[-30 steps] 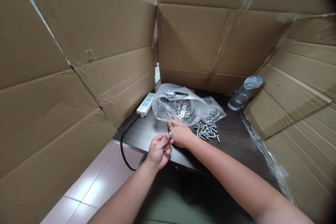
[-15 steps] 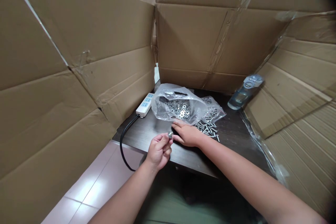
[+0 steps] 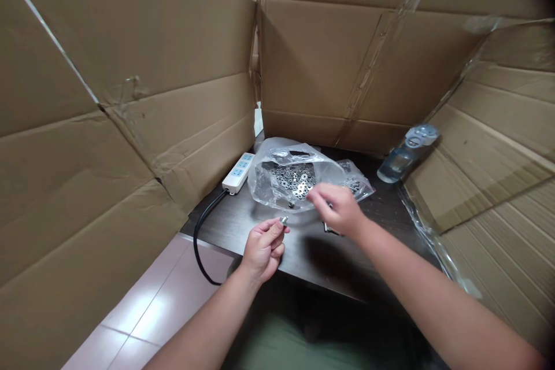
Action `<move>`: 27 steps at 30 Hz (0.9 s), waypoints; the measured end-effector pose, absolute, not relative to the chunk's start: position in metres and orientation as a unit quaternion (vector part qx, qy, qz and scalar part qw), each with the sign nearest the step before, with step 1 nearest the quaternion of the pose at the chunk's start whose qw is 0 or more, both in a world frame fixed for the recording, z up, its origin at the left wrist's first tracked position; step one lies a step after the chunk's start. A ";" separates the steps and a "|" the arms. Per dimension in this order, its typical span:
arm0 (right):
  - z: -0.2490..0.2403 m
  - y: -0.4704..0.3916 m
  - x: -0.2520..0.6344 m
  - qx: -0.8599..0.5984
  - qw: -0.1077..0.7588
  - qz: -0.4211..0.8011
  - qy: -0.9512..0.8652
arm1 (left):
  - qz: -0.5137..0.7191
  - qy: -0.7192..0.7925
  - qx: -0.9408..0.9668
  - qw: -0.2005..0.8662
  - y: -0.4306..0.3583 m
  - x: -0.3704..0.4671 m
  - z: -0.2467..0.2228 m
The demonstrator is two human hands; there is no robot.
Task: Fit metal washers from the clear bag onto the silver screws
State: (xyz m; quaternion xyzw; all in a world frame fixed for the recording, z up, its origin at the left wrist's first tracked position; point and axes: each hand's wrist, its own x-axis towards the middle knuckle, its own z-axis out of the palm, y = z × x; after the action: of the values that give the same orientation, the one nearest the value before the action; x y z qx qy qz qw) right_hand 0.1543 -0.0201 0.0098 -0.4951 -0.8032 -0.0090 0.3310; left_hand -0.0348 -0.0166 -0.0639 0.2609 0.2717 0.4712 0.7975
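Pinching metal piece (image 3: pixel 284 221), dark tabletop (image 3: pixel 300 254), cardboard walls (image 3: pixel 321 63), tiled floor (image 3: pixel 151 300)

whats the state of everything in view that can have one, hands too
left hand: closed, pinching a small metal part
right hand: fingers curled, grip hidden
large plastic bag: open
washers: heaped inside it
bolts: loose, mostly hidden behind the right hand
smaller plastic bag: partly hidden, closure unclear
power strip: cable attached
bottle: capped
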 end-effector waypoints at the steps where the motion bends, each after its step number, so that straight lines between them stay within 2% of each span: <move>1: 0.021 -0.008 0.155 -0.539 0.305 -0.021 -0.785 | 0.469 0.272 0.263 0.798 -0.016 -0.034 -0.063; 3: 0.036 0.019 0.152 -0.600 0.168 -0.015 -0.782 | 0.468 0.276 0.264 0.797 -0.015 -0.033 -0.063; 5: 0.041 0.044 0.146 -0.655 -0.035 0.052 -0.753 | 0.470 0.282 0.259 0.795 -0.016 -0.033 -0.062; 7: 0.037 0.063 0.139 -0.657 -0.092 0.082 -0.743 | 0.474 0.288 0.255 0.792 -0.016 -0.032 -0.062; 13: 0.014 0.079 0.131 -0.658 -0.109 0.102 -0.738 | 0.478 0.293 0.249 0.790 -0.017 -0.031 -0.061; 27: 0.001 0.077 0.142 -0.652 -0.101 0.096 -0.745 | 0.464 0.270 0.269 0.799 -0.016 -0.034 -0.061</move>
State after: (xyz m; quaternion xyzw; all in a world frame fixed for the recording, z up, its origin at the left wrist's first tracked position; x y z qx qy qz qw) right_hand 0.1416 0.0770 0.0011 -0.6524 -0.7449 0.0963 -0.1015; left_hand -0.0336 -0.0162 -0.0609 0.2693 0.2704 0.4642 0.7993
